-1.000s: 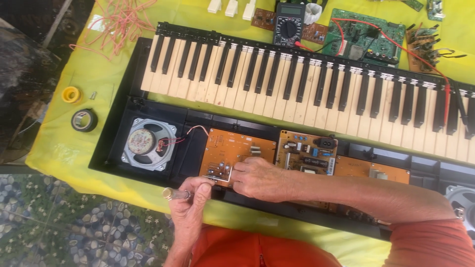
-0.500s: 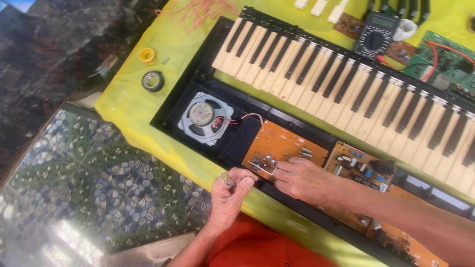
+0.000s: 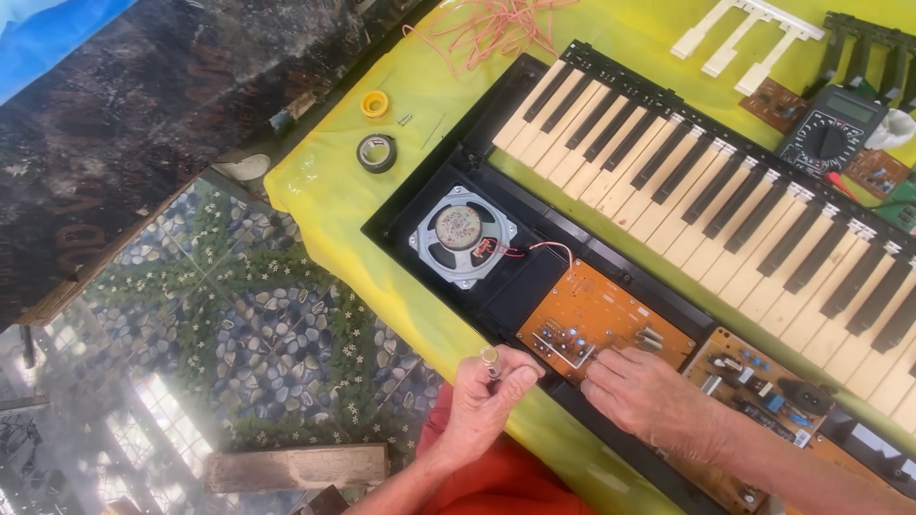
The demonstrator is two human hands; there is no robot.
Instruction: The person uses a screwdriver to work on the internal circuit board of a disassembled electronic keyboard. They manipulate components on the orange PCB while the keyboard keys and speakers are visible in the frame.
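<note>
An opened electronic keyboard (image 3: 725,191) lies on a yellow-green cloth (image 3: 343,191), its inner parts bare. My left hand (image 3: 487,396) is closed around a thin metal-tipped tool (image 3: 490,360), at the case's near edge. My right hand (image 3: 649,396) rests with its fingertips on an orange circuit board (image 3: 601,319), beside a cluster of small parts on it. A round speaker (image 3: 462,236) with red wires sits in the case to the left of the board. A second brown board (image 3: 763,386) lies just right of my right hand.
A black tape roll (image 3: 376,153) and a yellow ring (image 3: 375,103) lie on the cloth at left. Pink wires (image 3: 487,24), loose white keys (image 3: 744,33), a multimeter (image 3: 825,129) and small boards sit at the back. Pebbled floor (image 3: 239,334) and a wooden block (image 3: 296,467) lie below.
The view has swung left and down, showing more floor. My left hand has turned so the tool's tip points up. My right hand stays on the orange board.
</note>
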